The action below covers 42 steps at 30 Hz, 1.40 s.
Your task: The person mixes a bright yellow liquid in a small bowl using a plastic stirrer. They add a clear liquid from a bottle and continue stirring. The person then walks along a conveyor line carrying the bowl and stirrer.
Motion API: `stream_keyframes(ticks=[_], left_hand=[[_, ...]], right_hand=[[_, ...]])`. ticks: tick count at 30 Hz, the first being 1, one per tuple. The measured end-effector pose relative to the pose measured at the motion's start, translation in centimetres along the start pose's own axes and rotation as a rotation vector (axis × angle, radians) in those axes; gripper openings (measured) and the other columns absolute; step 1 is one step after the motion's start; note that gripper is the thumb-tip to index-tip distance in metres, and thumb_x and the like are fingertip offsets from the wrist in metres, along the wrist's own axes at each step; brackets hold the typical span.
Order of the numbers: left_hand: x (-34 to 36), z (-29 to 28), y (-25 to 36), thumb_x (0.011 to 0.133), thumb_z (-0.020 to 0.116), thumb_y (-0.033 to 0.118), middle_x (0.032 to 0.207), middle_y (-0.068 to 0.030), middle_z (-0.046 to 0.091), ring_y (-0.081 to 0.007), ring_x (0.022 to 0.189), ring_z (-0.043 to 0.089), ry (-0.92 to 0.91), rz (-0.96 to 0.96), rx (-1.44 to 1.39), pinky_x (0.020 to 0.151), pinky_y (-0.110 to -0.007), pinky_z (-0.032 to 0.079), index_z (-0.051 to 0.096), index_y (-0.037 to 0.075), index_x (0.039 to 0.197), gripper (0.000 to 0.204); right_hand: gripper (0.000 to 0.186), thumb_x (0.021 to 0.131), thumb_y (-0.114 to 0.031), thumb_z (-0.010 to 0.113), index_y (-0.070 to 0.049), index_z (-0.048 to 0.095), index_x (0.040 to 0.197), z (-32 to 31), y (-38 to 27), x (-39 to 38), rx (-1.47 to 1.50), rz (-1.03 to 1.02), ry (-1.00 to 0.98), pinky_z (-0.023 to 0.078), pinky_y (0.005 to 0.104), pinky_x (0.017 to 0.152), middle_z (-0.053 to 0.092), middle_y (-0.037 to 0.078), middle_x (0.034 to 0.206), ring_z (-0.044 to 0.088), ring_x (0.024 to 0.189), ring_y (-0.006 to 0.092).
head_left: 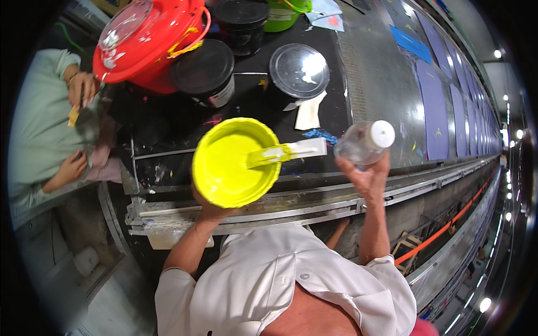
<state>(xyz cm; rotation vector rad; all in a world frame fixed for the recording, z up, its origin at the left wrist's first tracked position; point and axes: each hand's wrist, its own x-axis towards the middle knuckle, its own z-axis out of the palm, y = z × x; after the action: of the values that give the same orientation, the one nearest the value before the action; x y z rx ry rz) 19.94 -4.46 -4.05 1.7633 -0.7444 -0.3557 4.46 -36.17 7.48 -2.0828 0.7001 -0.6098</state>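
Observation:
My left hand (216, 206) grips a tub of bright yellow paint (218, 162) from beneath, mostly hidden by it. A white-ended spatula (305, 147), smeared yellow, rests in the tub and sticks out to the right. My right hand (367, 176) holds up a clear plastic bottle (356, 143) with a white cap, to the right of the spatula. Behind both is the paint-spattered black bench (157, 134), with a lidded black tub (294, 73) and a cream scrap (308, 112) on it.
A red bucket (140, 50), a green bucket (283, 17) and more black tubs (203, 67) stand at the back. A co-worker (47, 123) is at the left. A long table (370, 67) with purple panels (431, 112) runs right. A metal rail (280, 210) borders the near edge.

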Motion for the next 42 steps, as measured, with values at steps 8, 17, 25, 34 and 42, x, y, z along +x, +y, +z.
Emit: stream_keyframes(ticks=[8,17,25,34,42], left_hand=[[5.8,3.0,6.4,0.059,0.099,0.028,0.140,-0.0215,0.054,-0.0335,0.129,0.056,0.141,0.322,-0.126,0.111,-0.044,0.045,0.041,-0.001,0.144,0.107],[8.1,6.2,6.3,0.056,0.100,0.025,0.141,-0.0194,0.053,-0.0326,0.128,0.057,0.056,0.403,-0.165,0.111,-0.042,0.044,0.043,0.000,0.143,0.107],[8.9,8.2,7.9,0.057,0.099,0.021,0.143,-0.0184,0.051,-0.0317,0.129,0.055,0.004,0.457,-0.239,0.111,-0.041,0.044,0.042,0.001,0.145,0.106],[8.5,8.7,7.7,0.057,0.093,0.014,0.139,-0.0184,0.055,-0.0322,0.130,0.054,0.017,0.407,-0.233,0.111,-0.043,0.043,0.043,0.002,0.145,0.102],[8.7,8.9,8.5,0.058,0.091,0.016,0.137,-0.0180,0.056,-0.0330,0.126,0.058,0.058,0.448,-0.136,0.108,-0.043,0.046,0.043,0.001,0.144,0.099]], right_hand=[[0.080,0.057,0.004,0.080,-0.012,0.060,0.133,-8.3,-5.2,5.4,-0.449,-0.351,-0.074,0.043,0.0461,0.108,0.063,0.012,0.128,0.057,0.124,0.0333],[0.076,0.062,0.006,0.075,-0.016,0.062,0.134,-10.2,-11.5,6.2,-0.955,-0.697,-0.226,0.035,0.0481,0.116,0.061,0.005,0.132,0.054,0.127,0.0282],[0.071,0.068,0.002,0.075,-0.021,0.063,0.134,-10.0,-13.8,6.0,-1.158,-0.858,-0.273,0.032,0.0532,0.119,0.062,0.003,0.133,0.055,0.127,0.0263],[0.060,0.074,-0.007,0.070,-0.011,0.062,0.134,-8.4,-16.1,6.2,-1.274,-1.006,-0.350,0.031,0.0536,0.122,0.060,0.004,0.134,0.056,0.129,0.0247],[0.054,0.070,-0.006,0.072,-0.010,0.069,0.124,-7.5,-16.1,5.3,-1.242,-1.104,-0.206,0.035,0.0516,0.121,0.064,0.003,0.127,0.059,0.125,0.0239]])
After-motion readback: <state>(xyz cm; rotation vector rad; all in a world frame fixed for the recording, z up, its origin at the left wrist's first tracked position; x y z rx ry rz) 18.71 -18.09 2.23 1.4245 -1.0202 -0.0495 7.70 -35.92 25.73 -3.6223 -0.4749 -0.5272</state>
